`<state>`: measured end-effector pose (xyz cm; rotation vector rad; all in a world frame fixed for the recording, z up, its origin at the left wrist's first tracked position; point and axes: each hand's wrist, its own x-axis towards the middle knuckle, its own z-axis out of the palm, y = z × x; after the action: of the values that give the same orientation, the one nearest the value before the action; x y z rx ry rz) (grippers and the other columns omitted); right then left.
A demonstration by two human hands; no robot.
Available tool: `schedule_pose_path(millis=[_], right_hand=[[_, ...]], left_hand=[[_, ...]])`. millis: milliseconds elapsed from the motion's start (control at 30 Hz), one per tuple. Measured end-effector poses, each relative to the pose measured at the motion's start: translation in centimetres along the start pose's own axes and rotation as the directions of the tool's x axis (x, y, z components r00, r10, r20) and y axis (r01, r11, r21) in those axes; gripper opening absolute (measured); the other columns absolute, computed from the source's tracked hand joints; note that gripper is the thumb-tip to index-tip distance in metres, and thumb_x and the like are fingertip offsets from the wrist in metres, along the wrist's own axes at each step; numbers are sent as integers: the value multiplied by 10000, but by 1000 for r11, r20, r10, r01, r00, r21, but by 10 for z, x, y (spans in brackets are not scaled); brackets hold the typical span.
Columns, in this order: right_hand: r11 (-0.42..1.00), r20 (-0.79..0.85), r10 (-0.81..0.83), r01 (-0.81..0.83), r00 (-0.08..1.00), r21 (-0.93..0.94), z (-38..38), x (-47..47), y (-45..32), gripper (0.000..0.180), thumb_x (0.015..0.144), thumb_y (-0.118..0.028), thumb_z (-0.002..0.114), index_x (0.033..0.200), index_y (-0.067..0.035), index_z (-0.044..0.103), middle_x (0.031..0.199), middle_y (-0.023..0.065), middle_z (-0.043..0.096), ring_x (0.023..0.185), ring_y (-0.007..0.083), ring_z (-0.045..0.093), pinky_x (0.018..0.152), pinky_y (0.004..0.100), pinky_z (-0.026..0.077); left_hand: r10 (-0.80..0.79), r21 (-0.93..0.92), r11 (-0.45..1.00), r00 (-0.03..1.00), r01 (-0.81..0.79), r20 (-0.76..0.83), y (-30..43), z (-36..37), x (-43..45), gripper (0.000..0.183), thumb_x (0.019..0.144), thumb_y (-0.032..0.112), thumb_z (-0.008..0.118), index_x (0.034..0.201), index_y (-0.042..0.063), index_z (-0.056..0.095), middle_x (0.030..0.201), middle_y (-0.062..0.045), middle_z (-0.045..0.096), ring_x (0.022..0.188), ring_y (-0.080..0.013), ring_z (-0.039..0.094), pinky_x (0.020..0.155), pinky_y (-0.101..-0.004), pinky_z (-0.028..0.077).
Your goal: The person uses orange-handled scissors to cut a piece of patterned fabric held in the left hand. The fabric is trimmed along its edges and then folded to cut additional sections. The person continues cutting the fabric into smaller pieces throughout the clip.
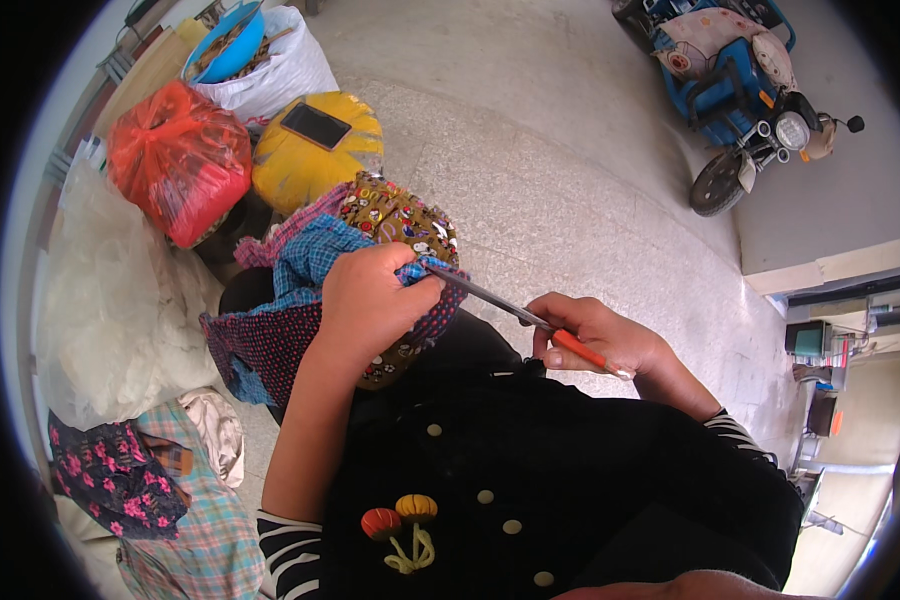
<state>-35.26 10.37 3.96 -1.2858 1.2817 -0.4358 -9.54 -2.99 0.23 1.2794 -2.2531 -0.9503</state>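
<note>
My left hand pinches a bunched edge of blue checked cloth between thumb and fingers. Scissors with orange handles are in my right hand, and their long metal blades reach left to the cloth beside my left thumb. Whether the blades are parted there is hard to tell. Dark cloth with red dots hangs below my left hand over my lap. Behind it is a brown cartoon-print fabric, with some pink checked cloth at its left.
A phone lies on a round yellow seat. Around it are a red plastic bag, a white sack with a blue basin, and a translucent bag. Fabrics lie lower left. A blue three-wheeler stands upper right.
</note>
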Motion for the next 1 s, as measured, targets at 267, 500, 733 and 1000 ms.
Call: schedule_pose_path(millis=[267, 500, 733, 1000], right_hand=[[995, 31, -66, 63, 997, 83, -1, 1, 2, 696, 868, -536, 692, 1245, 28, 537, 827, 46, 625, 797, 136, 588, 753, 293, 487], [997, 25, -12, 10, 1000, 75, -1, 5, 0, 680, 861, -529, 702, 1217, 26, 538, 888, 92, 658, 838, 144, 616, 773, 284, 490], [997, 30, 0, -2, 1000, 74, -1, 5, 2, 679, 860, -520, 710, 1226, 24, 535, 891, 88, 656, 846, 142, 621, 781, 282, 495], [997, 33, 25, -27, 999, 79, -1, 4, -1, 685, 856, -522, 715, 1236, 18, 528, 893, 77, 654, 841, 139, 613, 786, 281, 492]], left_hand=[[-19, -412, 911, 999, 1, -40, -10, 11, -4, 187, 746, 78, 654, 913, -6, 676, 727, -32, 642, 646, -95, 591, 613, -266, 466], [136, -234, 955, 969, -183, -204, -5, 11, -7, 253, 715, 106, 693, 930, -19, 648, 790, -105, 638, 689, -204, 625, 663, -317, 488], [233, -160, 948, 943, -274, -237, -4, 8, -7, 256, 732, 111, 694, 931, -40, 636, 803, -156, 643, 701, -293, 638, 669, -350, 492], [302, -143, 924, 907, -354, -294, -8, 12, -6, 186, 768, 53, 639, 922, -50, 635, 802, -172, 642, 706, -328, 640, 652, -373, 487]])
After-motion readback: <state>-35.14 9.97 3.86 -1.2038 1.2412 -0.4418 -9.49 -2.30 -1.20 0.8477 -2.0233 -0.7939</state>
